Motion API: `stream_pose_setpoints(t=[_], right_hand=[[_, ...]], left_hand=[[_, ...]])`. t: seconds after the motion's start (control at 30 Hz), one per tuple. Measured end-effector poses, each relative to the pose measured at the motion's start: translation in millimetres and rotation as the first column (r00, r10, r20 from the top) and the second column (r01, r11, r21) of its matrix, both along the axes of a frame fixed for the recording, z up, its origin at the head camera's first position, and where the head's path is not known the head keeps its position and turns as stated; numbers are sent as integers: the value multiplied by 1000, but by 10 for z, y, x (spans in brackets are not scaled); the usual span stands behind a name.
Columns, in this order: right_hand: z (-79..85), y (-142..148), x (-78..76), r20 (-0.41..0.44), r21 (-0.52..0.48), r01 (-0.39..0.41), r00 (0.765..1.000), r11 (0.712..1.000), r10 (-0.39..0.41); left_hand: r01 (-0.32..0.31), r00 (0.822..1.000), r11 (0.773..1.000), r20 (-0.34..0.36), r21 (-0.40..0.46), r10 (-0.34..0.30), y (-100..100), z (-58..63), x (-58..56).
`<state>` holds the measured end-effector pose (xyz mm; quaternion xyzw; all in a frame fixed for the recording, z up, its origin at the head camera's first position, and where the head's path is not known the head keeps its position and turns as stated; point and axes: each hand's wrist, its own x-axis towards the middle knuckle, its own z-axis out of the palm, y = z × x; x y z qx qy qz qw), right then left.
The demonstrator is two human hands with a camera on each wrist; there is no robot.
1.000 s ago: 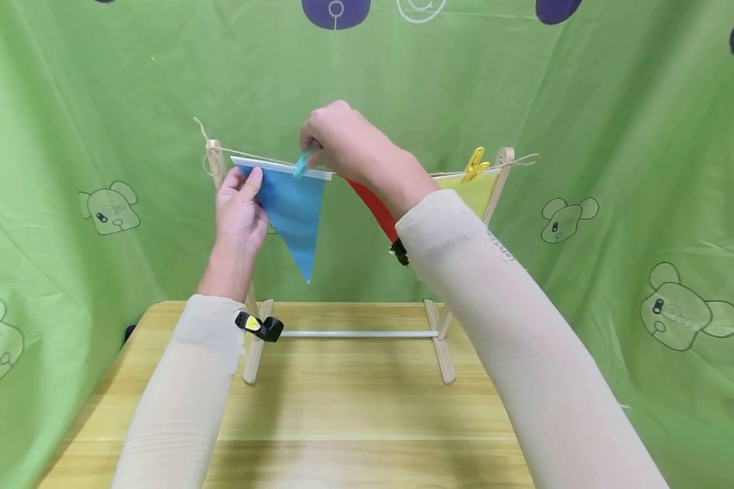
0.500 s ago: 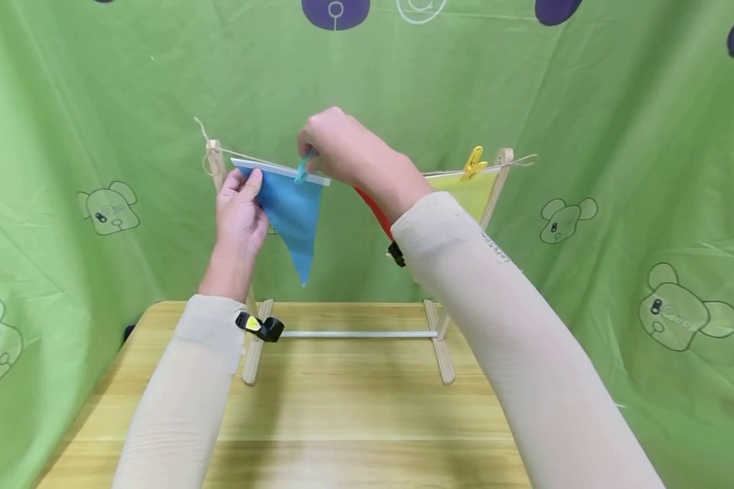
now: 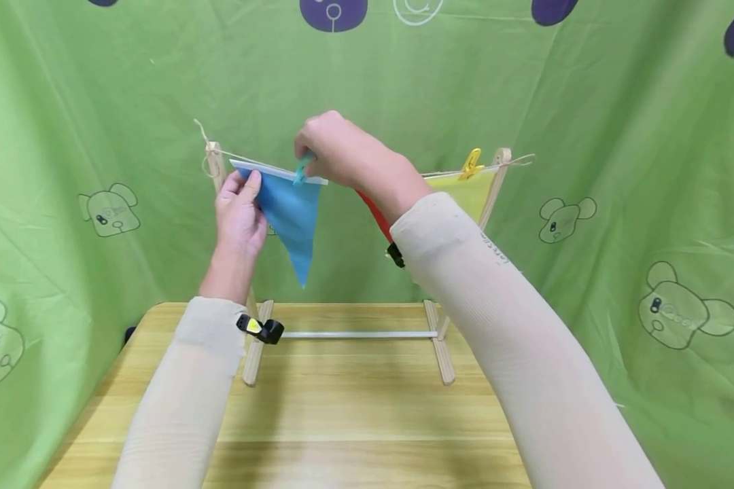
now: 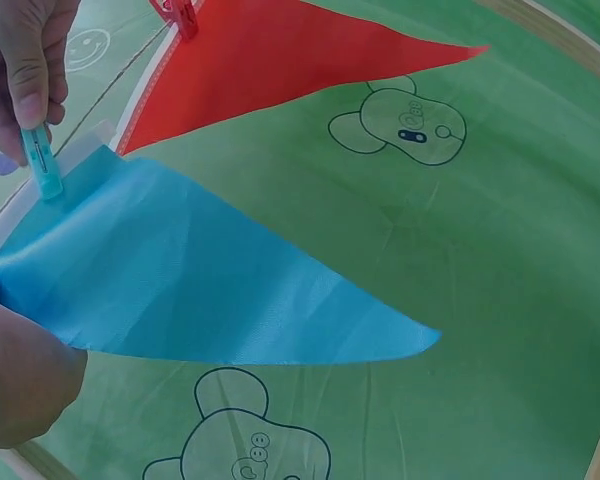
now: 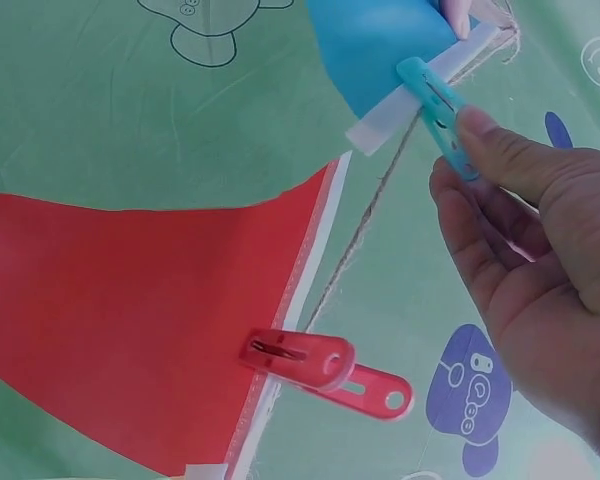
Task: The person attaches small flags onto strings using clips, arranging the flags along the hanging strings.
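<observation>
A blue triangular flag (image 3: 290,210) with a white top strip hangs by the left part of the twine (image 5: 368,215). My left hand (image 3: 238,207) pinches the flag near its upper left corner, thumb in front. With thumb and fingers, my right hand (image 3: 336,146) grips a teal clothespin (image 5: 435,105), whose jaws sit over the flag's white strip at the twine. In the right wrist view a red flag (image 5: 150,320) hangs beside it, held to the twine by a red clothespin (image 5: 325,370). My right arm hides most of the red flag in the head view.
A yellow flag (image 3: 465,193) hangs at the right under a yellow clothespin (image 3: 472,165). Two wooden posts, left (image 3: 215,166) and right (image 3: 497,190), carry the twine. A white rod (image 3: 361,334) joins their feet on the wooden table (image 3: 342,421). Green patterned cloth (image 3: 587,136) surrounds it.
My right hand and the teal clothespin have shifted slightly down and left. The blue flag's right end and tip have dipped a little the same way. My left hand keeps its pinch.
</observation>
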<state>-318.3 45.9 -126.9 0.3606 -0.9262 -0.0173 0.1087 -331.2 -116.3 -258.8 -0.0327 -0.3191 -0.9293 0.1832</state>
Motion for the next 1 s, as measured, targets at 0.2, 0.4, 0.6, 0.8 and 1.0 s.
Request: stream_pose_setpoints(t=[0.2, 0.4, 0.6, 0.8, 1.0], right_hand=[[12, 5, -2, 4, -2, 5, 1000, 1000, -5], [-1, 28, -20, 6, -13, 12, 1000, 1000, -12], [-56, 61, -28, 30, -55, 37, 999, 998, -36], [-160, 82, -43, 9, -116, 7, 1000, 993, -6], [-238, 67, -29, 0, -162, -42, 999, 986, 43]], left_hand=[[-38, 999, 997, 8, -69, 38, 5, -22, 18], [4, 998, 991, 69, -135, 6, -7, -37, 46], [18, 993, 986, 115, -165, 1, 34, -68, 52], [25, 990, 984, 138, -177, -1, 53, -141, 71], [15, 991, 981, 137, -193, 12, 34, -216, 125]])
